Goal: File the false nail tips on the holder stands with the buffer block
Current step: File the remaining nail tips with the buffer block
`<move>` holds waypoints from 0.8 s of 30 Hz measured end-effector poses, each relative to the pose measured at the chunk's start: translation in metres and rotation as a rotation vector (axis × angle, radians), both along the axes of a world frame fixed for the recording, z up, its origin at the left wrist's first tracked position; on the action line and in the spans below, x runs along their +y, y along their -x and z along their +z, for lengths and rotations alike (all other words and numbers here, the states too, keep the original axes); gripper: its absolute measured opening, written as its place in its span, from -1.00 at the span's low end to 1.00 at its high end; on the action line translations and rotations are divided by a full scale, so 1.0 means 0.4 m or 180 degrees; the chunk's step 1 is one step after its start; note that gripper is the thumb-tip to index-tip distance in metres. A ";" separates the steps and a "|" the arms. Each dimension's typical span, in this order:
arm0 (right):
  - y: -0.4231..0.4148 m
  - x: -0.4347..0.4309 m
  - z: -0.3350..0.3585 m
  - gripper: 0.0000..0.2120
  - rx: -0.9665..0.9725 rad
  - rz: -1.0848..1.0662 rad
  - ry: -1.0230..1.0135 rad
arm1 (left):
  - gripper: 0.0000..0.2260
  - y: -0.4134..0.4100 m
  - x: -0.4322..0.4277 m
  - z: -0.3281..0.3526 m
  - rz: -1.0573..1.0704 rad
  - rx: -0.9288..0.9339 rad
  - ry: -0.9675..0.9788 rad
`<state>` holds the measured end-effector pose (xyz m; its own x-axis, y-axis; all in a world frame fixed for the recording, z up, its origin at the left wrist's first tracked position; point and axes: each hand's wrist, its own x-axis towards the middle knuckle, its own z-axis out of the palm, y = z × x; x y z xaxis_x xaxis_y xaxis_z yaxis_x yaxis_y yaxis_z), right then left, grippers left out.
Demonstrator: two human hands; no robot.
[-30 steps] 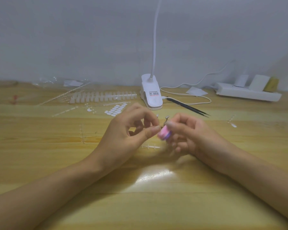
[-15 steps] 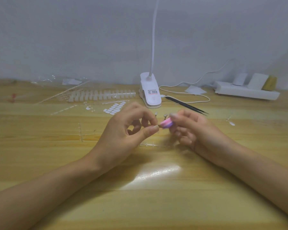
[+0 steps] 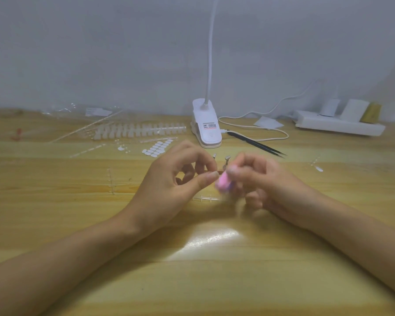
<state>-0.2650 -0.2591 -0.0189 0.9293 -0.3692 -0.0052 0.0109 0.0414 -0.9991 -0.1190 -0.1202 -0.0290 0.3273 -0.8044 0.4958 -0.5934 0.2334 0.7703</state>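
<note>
My right hand grips a small pink buffer block; hand and block are blurred by motion. My left hand pinches a small holder stand between thumb and forefinger, and the nail tip on it is hidden where the block meets my fingertips. Just behind my hands two more holder stands with pale nail tips stand upright on the wooden table.
A white clip lamp with its cable stands behind my hands, black tweezers to its right. A strip of false nail tips, adhesive tabs and clear plastic sprues lie at left. A white power strip sits far right.
My right hand has moved the pink buffer block down and back up against the tip held by my left hand, a filing stroke. My left hand has stayed nearly still.
</note>
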 end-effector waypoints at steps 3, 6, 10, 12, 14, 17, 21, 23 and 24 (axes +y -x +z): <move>-0.004 0.009 -0.001 -0.82 0.0040 0.0111 0.0165 | -0.94 0.000 0.000 0.002 0.0009 -0.0027 -0.0001; -0.002 -0.005 -0.003 -0.77 -0.0027 -0.0218 -0.0151 | -0.94 0.001 0.001 0.002 0.0036 -0.0069 -0.0008; -0.008 0.007 -0.001 -0.78 0.0102 -0.0066 0.0081 | -0.93 0.004 0.002 0.003 -0.0012 -0.0136 -0.0009; -0.005 -0.001 0.000 -0.76 -0.0023 -0.0309 -0.0196 | -0.93 0.003 0.001 0.002 -0.0007 -0.0104 -0.0030; -0.005 0.003 0.002 -0.75 0.0060 -0.0155 -0.0061 | -0.93 0.002 0.001 0.001 -0.0012 -0.0076 -0.0022; -0.009 0.011 0.001 -0.73 0.0091 -0.0127 0.0083 | -0.93 0.004 0.003 0.001 -0.0042 -0.0122 -0.0038; -0.005 0.004 0.001 -0.75 0.0116 -0.0152 -0.0033 | -0.93 0.004 0.003 0.003 -0.0031 -0.0155 -0.0015; -0.006 0.009 0.003 -0.76 0.0204 0.0005 0.0128 | -0.93 0.005 0.004 0.004 -0.0036 -0.0175 -0.0025; -0.006 0.007 0.002 -0.74 0.0142 -0.0087 0.0049 | -0.93 0.004 0.004 0.003 -0.0044 -0.0170 -0.0041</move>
